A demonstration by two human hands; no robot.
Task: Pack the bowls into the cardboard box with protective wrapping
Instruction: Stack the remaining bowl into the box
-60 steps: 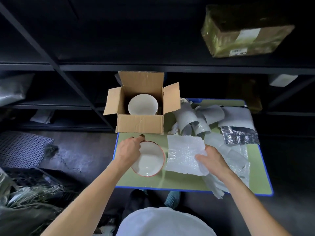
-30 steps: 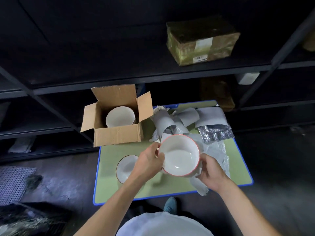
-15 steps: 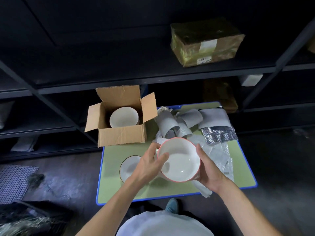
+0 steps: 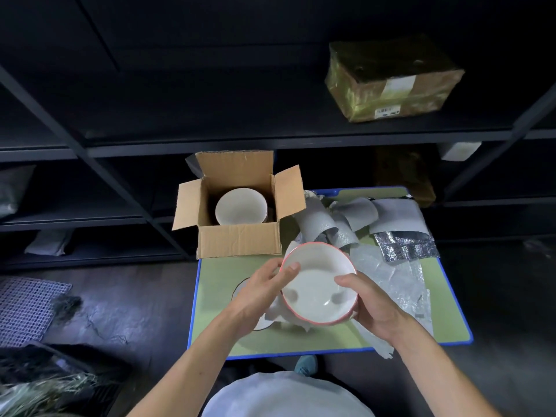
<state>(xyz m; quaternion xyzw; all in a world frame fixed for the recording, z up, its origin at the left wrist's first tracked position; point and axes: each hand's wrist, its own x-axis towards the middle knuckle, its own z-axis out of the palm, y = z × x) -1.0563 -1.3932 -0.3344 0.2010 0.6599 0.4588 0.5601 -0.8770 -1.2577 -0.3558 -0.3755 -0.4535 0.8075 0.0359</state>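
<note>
Now the red-rimmed bowl (image 4: 319, 286) is above the green worktop (image 4: 216, 278), between both hands. The left hand (image 4: 261, 291) holds its rim at 9 o'clock, the right hand (image 4: 368, 305) at 3 o'clock, each grip closed on it, white wrapping (image 4: 278, 311) underneath. At 11 o'clock the open cardboard box (image 4: 239, 242) holds another bowl (image 4: 241, 207).

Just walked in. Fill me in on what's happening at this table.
A person is packing bowls. Both hands, left hand and right hand, hold a red-rimmed bowl above the green table, with white wrapping sheet bunched under it. One white bowl already sits in the open cardboard box. Another bowl lies on the table, mostly hidden behind the left hand. More wrapping pieces lie to the right.
</note>
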